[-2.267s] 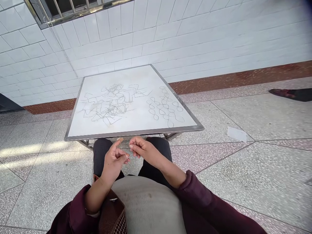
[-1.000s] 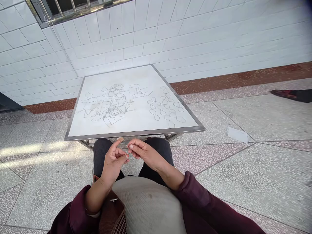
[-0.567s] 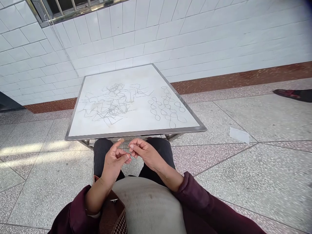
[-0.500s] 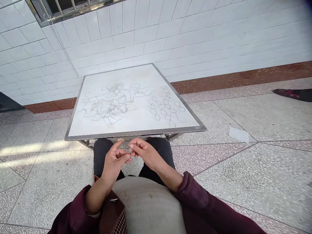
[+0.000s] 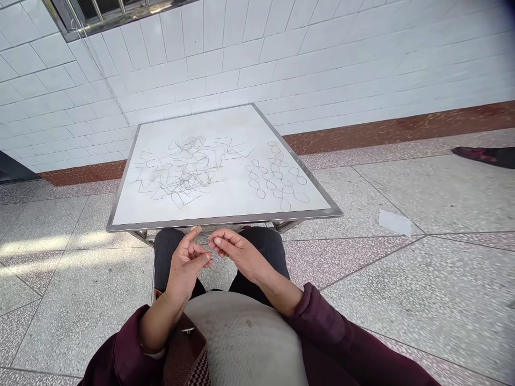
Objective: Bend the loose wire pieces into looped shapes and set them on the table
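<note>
Over my lap, just short of the table's near edge, my left hand point(image 5: 185, 266) pinches a thin wire point(image 5: 212, 267) between thumb and forefinger, with another finger raised. My right hand point(image 5: 240, 253) is close beside it, thumb and fingertips pressed together on the wire; its exact shape there is too fine to make out. On the table point(image 5: 225, 219), a loose tangle of bent thin wires point(image 5: 187, 174) lies at the left. Several twisted wire loops point(image 5: 277, 174), shaped like figure eights, are spread at the right.
A white tiled wall point(image 5: 225, 69) stands behind the metal-edged table. A white strip point(image 5: 394, 222) lies on the speckled floor to the right. At the far right shows a dark shoe point(image 5: 480, 154). My legs point(image 5: 263, 249) reach under the table's front edge.
My left hand has shifted slightly left and down, and the gap between the two hands' fingertips is a little wider. Wires and loops on the table lie as before.
</note>
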Demonstrator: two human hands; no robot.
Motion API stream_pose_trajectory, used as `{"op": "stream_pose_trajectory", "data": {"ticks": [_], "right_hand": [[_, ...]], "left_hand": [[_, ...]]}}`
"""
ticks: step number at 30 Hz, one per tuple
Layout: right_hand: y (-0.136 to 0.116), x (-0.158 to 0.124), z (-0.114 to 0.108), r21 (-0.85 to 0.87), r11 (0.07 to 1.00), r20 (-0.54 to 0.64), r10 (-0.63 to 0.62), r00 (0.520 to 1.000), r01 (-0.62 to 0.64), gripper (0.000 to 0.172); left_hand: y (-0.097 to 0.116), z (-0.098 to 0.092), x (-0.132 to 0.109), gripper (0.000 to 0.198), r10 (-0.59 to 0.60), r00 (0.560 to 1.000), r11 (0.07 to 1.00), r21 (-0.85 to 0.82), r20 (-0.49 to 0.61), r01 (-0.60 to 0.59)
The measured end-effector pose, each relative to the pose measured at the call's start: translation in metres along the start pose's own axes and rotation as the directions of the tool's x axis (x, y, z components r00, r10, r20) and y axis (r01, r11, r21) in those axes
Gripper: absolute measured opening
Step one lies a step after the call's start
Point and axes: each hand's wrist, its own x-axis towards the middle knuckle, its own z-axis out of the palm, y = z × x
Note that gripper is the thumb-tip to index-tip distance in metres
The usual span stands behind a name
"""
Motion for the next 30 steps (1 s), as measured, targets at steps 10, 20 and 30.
{"op": "stream_pose_trajectory", "data": {"ticks": [10,20,30], "right_hand": [[0.005,0.002,-0.007,0.36,0.893,0.207,0.205,0.957,-0.269,0.025],[0.006,0.001,0.005,0.383,0.905,0.129,0.149,0.98,-0.187,0.021],[0.011,-0.002,0.007,0.434,0.859,0.203,0.202,0.958,-0.273,0.03]], "left_hand": [[0.002,0.001,-0.002,0.064,-0.034,0.995,0.999,0.013,0.092,0.033],[-0.001,0.002,0.001,0.063,-0.027,0.996,0.999,0.031,0.087,0.024],[-0.001,0.001,-0.004,0.075,-0.008,0.995,1.0,0.005,0.097,0.008]]}}
